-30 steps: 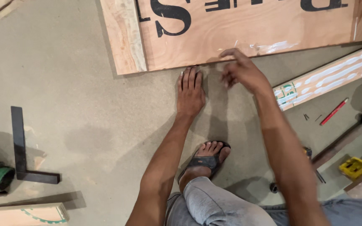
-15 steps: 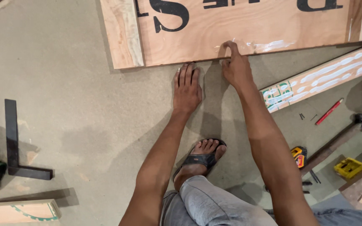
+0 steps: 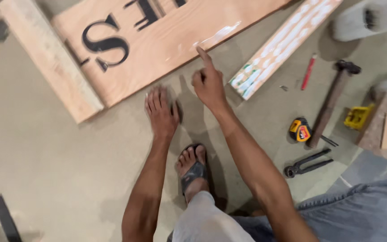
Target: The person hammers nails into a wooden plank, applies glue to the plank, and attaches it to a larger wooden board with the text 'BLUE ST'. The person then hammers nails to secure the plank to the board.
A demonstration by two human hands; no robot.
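Since half a second ago the right hand (image 3: 208,84) has come off the near edge of the wooden board (image 3: 157,45) and lifted, its index finger stretched out toward the board's glossy patch and the other fingers curled in, grasping nothing. The view has also swung, so the board now lies on a slant.

Nearest, well short of the board, a sandalled foot (image 3: 193,168) rests on the grey floor (image 3: 68,170). To the right of the foot, still well apart from the board, lie black pincers (image 3: 307,163), and just beyond them a yellow tape measure (image 3: 300,129).

The left hand (image 3: 161,112) lies flat on the floor just beside the board's near edge, fingers spread and relaxed, holding nothing.

A hammer (image 3: 332,105) with a wooden handle lies to the board's right, its head pointing away, with a red pencil (image 3: 308,71) between it and a narrow painted strip (image 3: 287,45) that lies alongside the board's right edge. A yellow object (image 3: 358,116) sits right of the hammer.

The board itself bears large black letters, and a pale plank (image 3: 50,62) lies along its left end.
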